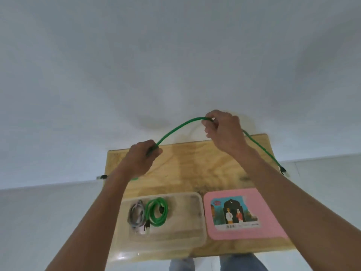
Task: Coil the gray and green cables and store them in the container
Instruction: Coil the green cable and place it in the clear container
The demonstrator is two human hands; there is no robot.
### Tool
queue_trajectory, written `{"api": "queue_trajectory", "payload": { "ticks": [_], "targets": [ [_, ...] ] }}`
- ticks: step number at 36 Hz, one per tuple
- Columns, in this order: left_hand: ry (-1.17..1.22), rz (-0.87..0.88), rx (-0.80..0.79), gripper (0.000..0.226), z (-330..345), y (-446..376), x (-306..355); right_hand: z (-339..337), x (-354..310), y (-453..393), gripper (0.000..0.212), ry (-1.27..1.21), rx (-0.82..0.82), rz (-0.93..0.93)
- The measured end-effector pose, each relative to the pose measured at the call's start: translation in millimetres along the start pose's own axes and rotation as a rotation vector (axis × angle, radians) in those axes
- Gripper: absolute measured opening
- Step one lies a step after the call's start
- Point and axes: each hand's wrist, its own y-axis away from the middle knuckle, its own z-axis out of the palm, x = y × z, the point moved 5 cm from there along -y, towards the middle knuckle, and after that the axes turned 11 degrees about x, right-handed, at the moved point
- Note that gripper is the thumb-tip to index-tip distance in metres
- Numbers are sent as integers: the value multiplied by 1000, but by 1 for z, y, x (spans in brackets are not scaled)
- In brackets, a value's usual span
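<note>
Green cable (175, 130) arches above the counter (195, 163), pinched near its top by the right hand (222, 130) and gripped lower down by the left hand (143, 155), the two hands well apart. One plug end (282, 170) hangs past the right wrist over the counter's far right edge; the other plug (101, 177) pokes out just left of the left forearm. Already lying in the clear container (195, 239) are a coiled gray cable (136, 214) and another green coil (157, 212), side by side; the pink lid (269, 227) rests just beside it. To coil this one well, I would bring the right hand's section across to the left and stack even loops there, letting the cable roll between the fingers so no twist builds up. Both tails hang loose, so they could snag on the counter edge; gathering from one end should keep that in check.
</note>
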Motion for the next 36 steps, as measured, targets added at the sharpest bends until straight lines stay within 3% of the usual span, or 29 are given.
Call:
{"api": "queue_trajectory", "payload": {
  "ticks": [8,12,14,19,23,31,36],
  "targets": [
    [210,54,262,27,-85,30,-49,-18,-90,7,15,-16,93,-120],
    [280,144,403,31,-113,38,-31,1,-115,29,52,218,26,-121],
    [286,194,418,33,-123,41,-16,6,-141,51,63,185,-2,-191],
    [324,373,379,30,-136,48,29,32,-179,87,46,25,-221,-248],
    [375,430,354,29,-146,57,47,14,-192,79,9,-36,-49,-299],
    [474,275,416,35,-157,50,15,-80,-196,33,12,-272,175,-175],
    [515,272,423,46,-152,48,26,-109,-179,11,16,-204,189,-138]
  ]
}}
